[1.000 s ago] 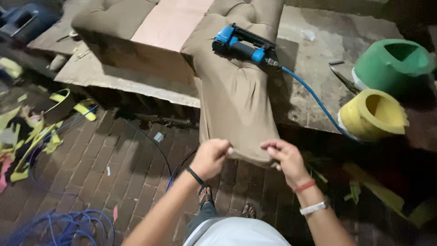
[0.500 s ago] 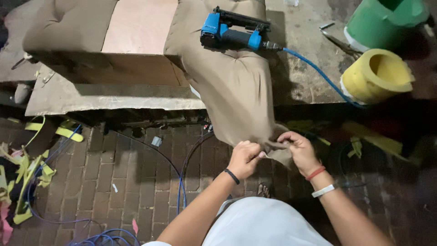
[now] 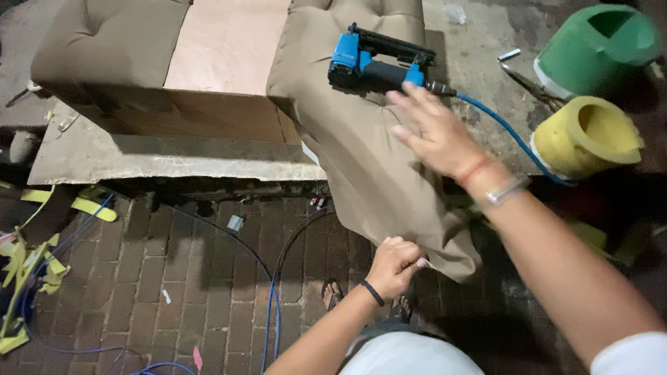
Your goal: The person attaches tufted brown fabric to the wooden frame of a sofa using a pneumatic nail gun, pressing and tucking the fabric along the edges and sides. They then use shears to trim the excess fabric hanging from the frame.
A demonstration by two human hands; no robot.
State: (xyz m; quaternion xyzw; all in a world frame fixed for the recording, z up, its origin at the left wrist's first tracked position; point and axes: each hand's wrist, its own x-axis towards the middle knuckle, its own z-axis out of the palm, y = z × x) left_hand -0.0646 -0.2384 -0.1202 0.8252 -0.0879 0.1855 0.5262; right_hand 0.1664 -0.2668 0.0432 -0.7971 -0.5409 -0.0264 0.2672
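Your right hand (image 3: 434,132) has let go of the fabric edge and gone up — half a second ago both hands were pinching the hanging hem together, and now only 1 of them is on it. That right hand hovers flat over the brown upholstery fabric (image 3: 368,160), fingers spread and straight, fingertips just beside the blue pneumatic stapler (image 3: 379,66) but not touching it as far as you can tell. It is a little blurred, so it reads as a hand in motion.

Your left hand (image 3: 394,267) does the holding: fingers curled tight, thumb and forefinger pinching the lower edge of the fabric where it droops off the bench toward your feet. My read — the cloth is being kept taut from below while the other hand goes toward the tool lying on the padded panel.

The stapler rests on the fabric-covered cushion, its blue air hose (image 3: 500,128) trailing right across the concrete bench (image 3: 174,163). Left of it sits a bare plywood strip (image 3: 226,45) between 2 tufted brown pads. At the right, a yellow foam roll (image 3: 583,135) and a green foam roll (image 3: 597,42) lie on the slab, near each other.

Below, a brick floor (image 3: 174,278) in dim light, cables snaking across it, yellow strap offcuts (image 3: 28,271) heaped at the far left.
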